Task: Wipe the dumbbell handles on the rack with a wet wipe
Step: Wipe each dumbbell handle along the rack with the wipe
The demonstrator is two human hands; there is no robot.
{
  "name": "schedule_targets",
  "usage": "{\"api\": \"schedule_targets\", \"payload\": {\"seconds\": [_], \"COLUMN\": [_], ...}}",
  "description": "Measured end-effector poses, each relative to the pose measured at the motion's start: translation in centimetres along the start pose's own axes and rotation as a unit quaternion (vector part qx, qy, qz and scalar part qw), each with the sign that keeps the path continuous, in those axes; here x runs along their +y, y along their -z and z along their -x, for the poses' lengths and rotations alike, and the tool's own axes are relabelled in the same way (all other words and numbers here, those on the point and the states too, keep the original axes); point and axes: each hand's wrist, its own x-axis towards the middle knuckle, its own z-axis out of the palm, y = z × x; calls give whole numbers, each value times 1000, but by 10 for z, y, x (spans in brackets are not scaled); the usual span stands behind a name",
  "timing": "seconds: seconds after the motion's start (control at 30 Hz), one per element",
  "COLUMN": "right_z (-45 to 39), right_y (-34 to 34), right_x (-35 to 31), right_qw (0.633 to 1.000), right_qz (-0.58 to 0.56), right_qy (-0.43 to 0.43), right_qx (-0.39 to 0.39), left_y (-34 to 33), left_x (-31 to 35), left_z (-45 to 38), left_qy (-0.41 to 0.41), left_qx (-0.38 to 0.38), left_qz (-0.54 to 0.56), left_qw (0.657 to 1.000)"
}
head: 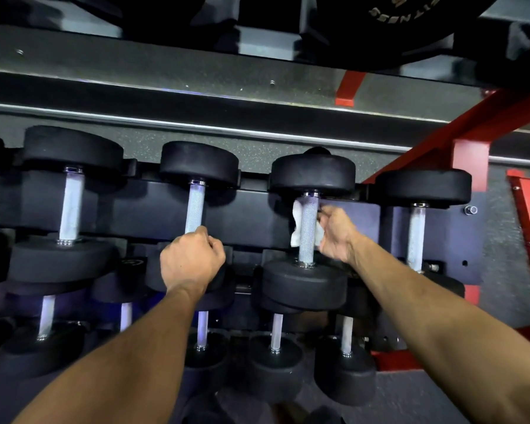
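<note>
Dumbbell handles on the rack [435,237]: knurled steel cylinders, matte silver, each capped by a polished chrome collar where it is meeting the round black rubber heads. Four are sitting in the upper row, more showing in the row below.

Wet wipe [296,228], white and crumpled, is wrapping behind the third handle [308,231] of the upper row, one edge sticking out on the handle's left, the other bunched on the right. Right hand [337,234] is pinching that bunched side, fingers curled tight on the wipe, just beside the handle.

Left hand [193,260] is gripping the low end of the second handle [195,209], fist closed round it, knuckles resting over the near rubber head.

Rack cradle is looking like dark moulded plastic, smooth; frame posts [468,157] are painted red, square section. Floor is showing as speckled rubber.

Weight plate [389,22] is hanging at top, black, with pale raised lettering, upside down; only "ITNESS" is reading clearly.
</note>
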Motion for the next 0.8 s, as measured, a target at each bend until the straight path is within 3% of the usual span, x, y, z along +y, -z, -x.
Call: {"api": "schedule_targets", "payload": {"seconds": [0.13, 0.3, 0.43, 0.63, 0.8], "right_z": [6, -4, -2, 2, 1], "right_y": [3, -6, -2, -1, -15], "right_x": [16, -14, 1, 3, -15], "right_qw": [999, 992, 989, 996, 988], "right_qz": [5, -89, -133, -54, -147], "right_qy": [-49, -17, -15, -48, 6], "right_qx": [-7, -90, -60, -48, -45], "left_y": [0, -1, -2, -2, -2], "left_x": [1, -1, 0, 0, 1], "left_z": [-1, 0, 0, 0, 0], "left_qy": [1, -1, -3, 1, 1], "left_qx": [1, -2, -5, -6, 0], "left_qz": [-2, -6, -2, -7, -12], "left_qw": [1000, 1000, 1000, 1000, 1000]}}
